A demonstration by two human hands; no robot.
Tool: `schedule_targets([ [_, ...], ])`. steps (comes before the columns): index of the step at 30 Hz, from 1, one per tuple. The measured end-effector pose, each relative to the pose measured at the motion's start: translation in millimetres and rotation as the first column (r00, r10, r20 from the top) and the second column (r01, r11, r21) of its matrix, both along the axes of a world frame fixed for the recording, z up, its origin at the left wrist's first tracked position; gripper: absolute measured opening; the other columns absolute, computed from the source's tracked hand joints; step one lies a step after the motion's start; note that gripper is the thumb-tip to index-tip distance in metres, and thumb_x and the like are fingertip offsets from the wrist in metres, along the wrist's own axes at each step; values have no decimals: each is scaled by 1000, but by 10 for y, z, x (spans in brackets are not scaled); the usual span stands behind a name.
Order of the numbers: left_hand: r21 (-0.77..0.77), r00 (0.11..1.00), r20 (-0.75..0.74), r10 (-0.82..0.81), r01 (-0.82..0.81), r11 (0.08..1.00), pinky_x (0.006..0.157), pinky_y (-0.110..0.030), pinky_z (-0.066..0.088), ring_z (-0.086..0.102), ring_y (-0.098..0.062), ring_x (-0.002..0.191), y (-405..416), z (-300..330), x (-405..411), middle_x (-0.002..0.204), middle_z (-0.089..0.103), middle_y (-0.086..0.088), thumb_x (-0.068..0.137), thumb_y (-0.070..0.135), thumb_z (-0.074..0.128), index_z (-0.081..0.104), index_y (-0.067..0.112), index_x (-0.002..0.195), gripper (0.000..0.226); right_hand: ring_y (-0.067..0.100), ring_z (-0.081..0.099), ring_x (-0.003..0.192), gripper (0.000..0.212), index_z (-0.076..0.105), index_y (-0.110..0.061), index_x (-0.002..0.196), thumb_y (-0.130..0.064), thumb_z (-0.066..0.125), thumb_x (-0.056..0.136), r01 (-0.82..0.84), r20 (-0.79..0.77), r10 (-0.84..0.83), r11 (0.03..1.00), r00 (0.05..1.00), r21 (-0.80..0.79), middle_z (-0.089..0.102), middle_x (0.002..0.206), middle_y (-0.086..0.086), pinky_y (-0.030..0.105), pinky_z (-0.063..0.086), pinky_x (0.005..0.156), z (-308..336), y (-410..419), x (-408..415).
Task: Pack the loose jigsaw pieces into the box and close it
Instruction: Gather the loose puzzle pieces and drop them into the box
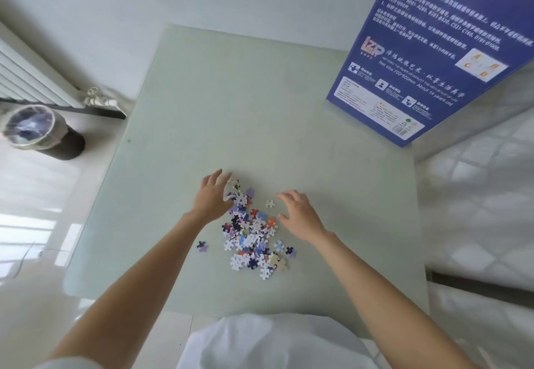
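A heap of loose jigsaw pieces (pixel 251 235), mostly white, purple and blue with some red, lies on the pale green table (pixel 231 108) near its front. Stray pieces lie apart: one white (pixel 270 203), two dark and lilac at the left (pixel 202 246). My left hand (pixel 212 198) rests at the heap's far left edge, fingers spread and touching the top pieces. My right hand (pixel 300 215) hovers just right of the heap, fingers loosely curved, holding nothing. The blue jigsaw box (pixel 433 50) stands at the table's far right corner, printed side facing me; its opening is not visible.
A lined waste bin (pixel 37 128) stands on the floor to the left, below a white radiator (pixel 31 79). A white quilted surface (pixel 476 195) lies beside the table on the right. White clothing (pixel 274 342) fills the bottom edge.
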State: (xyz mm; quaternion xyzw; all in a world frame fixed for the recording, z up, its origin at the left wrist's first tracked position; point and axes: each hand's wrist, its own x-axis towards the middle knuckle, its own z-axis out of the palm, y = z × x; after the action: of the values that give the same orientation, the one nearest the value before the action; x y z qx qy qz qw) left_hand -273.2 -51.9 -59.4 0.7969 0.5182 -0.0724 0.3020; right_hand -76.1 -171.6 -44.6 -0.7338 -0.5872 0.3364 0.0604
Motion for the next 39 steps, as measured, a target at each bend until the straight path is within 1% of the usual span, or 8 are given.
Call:
schedule_targets([
  [3,29,995,-51,-84,86,996,111,-44,29,12,-27,139,84,-58,64,153,15,-5,85,29,61,17,20,147,76,25,25,133,63,26,-16,146,-22,55,90,27,45,-26,1000,999,-13,30,145,7,34,24,111,-100,35,-221],
  [8,-21,947,-78,-311,310,951,106,-40,35,26,-23,128,-71,-55,-16,142,29,-4,78,50,63,27,23,143,79,24,26,127,88,21,-19,146,-41,69,76,-185,87,202,967,975,-175,27,141,6,37,36,102,-170,-117,-378],
  [15,-100,893,-101,-438,429,898,96,-36,44,28,-22,120,-500,-71,-169,134,27,-2,50,59,80,20,21,142,117,24,32,118,104,24,-20,142,-47,82,60,-142,156,148,989,977,-44,29,135,8,35,40,97,-250,-341,-531],
  [19,-36,911,-116,-395,393,919,91,-32,46,32,-23,115,-653,-94,-168,132,29,-3,57,44,83,22,21,140,106,26,36,116,103,21,-16,143,-42,81,65,-130,146,134,991,980,-38,32,133,8,36,47,87,-244,-282,-682],
  [25,-46,960,58,-273,275,960,92,-28,42,42,-21,112,-612,-102,-184,128,40,-3,69,27,79,38,24,133,76,23,46,111,73,38,-15,129,-37,76,72,-41,145,44,999,988,-22,47,124,7,32,47,85,-233,-233,-729],
  [32,-63,969,107,-223,230,971,80,-25,41,52,-22,99,-586,-105,-175,114,49,-5,73,24,76,45,20,124,59,22,47,106,50,47,-12,116,-26,74,77,4,130,-5,1000,991,8,46,117,6,29,45,84,-233,-156,-775],
  [35,-86,972,120,-201,212,973,76,-23,37,51,-20,95,-586,-113,-187,111,50,-5,72,23,76,46,18,122,59,23,50,107,53,43,-13,119,-24,74,77,28,86,-26,1000,996,-11,51,119,5,31,46,85,-231,-133,-784],
  [39,-140,975,151,-164,185,973,72,-22,35,46,-17,87,-573,-99,-207,107,50,-5,71,22,77,47,18,119,57,24,51,109,75,33,-18,136,-22,77,75,56,27,-54,997,998,-54,49,121,9,33,46,89,-221,-114,-771],
])
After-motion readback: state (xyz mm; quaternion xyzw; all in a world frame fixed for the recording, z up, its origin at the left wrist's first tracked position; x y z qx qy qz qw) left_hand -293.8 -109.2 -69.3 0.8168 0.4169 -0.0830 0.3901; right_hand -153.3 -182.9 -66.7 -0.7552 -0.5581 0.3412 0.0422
